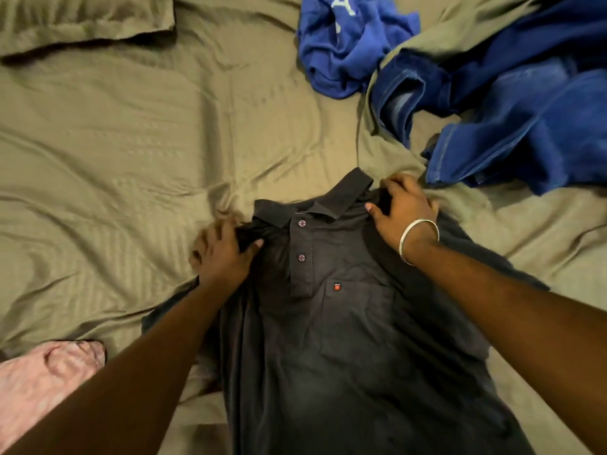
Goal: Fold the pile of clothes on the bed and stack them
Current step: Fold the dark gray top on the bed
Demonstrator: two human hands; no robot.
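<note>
Both hands, left hand (223, 254) and right hand (405, 208), pinch the shoulders of the dark polo shirt (345, 323) with curled fingers, spreading it flat on the bed (131, 142); next, I think, the sleeves must fold inward.

Bed (131, 152) covered in an olive-green, faintly striped sheet, creased all over. Pillow (82, 21) in matching cloth at the far left corner. Dark polo shirt (345, 339) lying face up in the near middle, collar toward the far side. Crumpled bright blue garment (348, 44) at the far right, touching a heap of blue jeans (519, 119) beside it. Pink cloth (42, 382) bunched at the near left edge, apart from the shirt.
</note>
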